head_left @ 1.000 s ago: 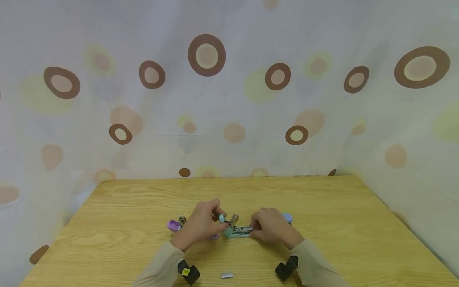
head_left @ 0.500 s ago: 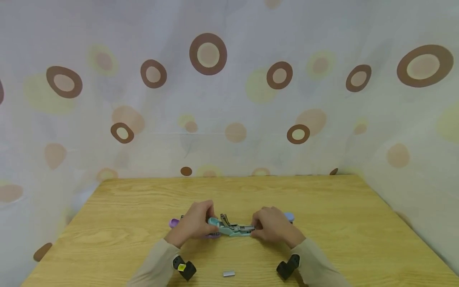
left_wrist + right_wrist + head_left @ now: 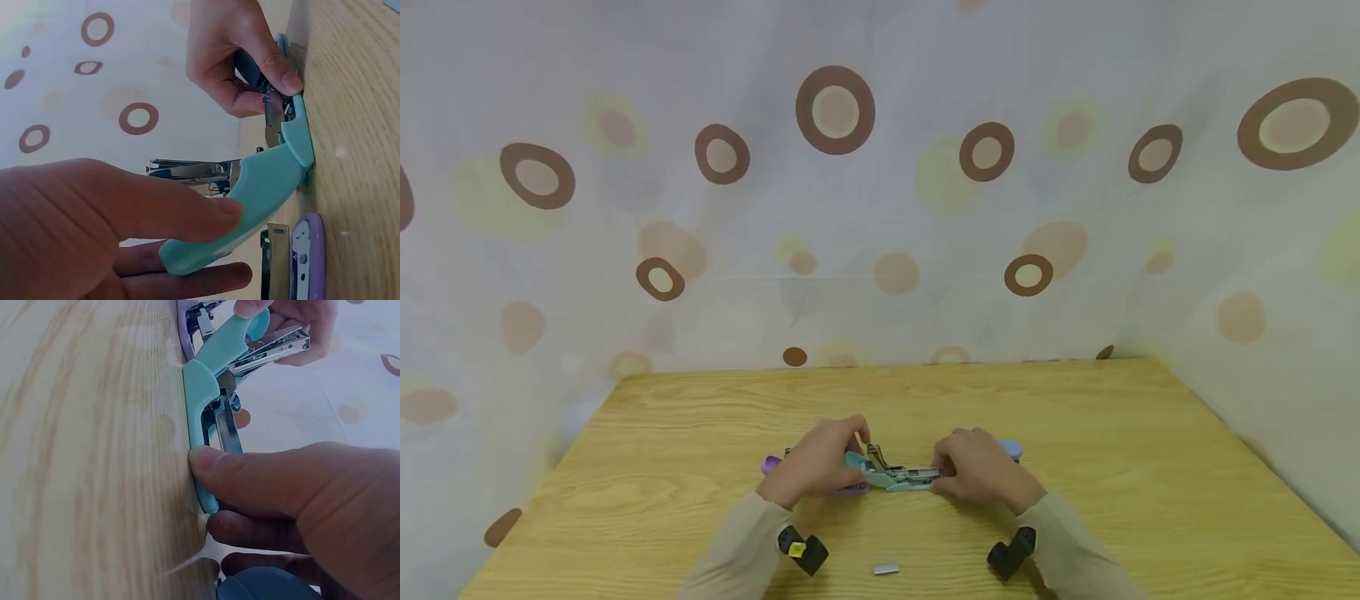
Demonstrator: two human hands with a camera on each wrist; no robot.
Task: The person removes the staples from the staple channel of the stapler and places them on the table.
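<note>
A teal stapler [image 3: 912,487] lies on the table between the hands, folded wide apart at its hinge. My left hand [image 3: 822,460] pinches its raised top cover [image 3: 262,187] between thumb and fingers. A metal arm [image 3: 190,170] stands up from the cover side. The right hand [image 3: 981,471] grips the far end of the stapler's base [image 3: 195,419], thumb on its edge and fingers beneath or behind. Behind the left hand sits a purple stapler [image 3: 317,256], partly hidden. A blue stapler [image 3: 1011,449] shows beyond the right hand, mostly covered by it.
A small silver strip [image 3: 886,568], like a row of staples, lies near the front of the wooden table [image 3: 700,408]. A patterned curtain [image 3: 895,192] hangs behind the table and along its sides.
My left hand has swung the teal stapler's cover and metal arm back to the left, opening it wider. The right hand keeps its grip on the base. The head view has shifted slightly.
</note>
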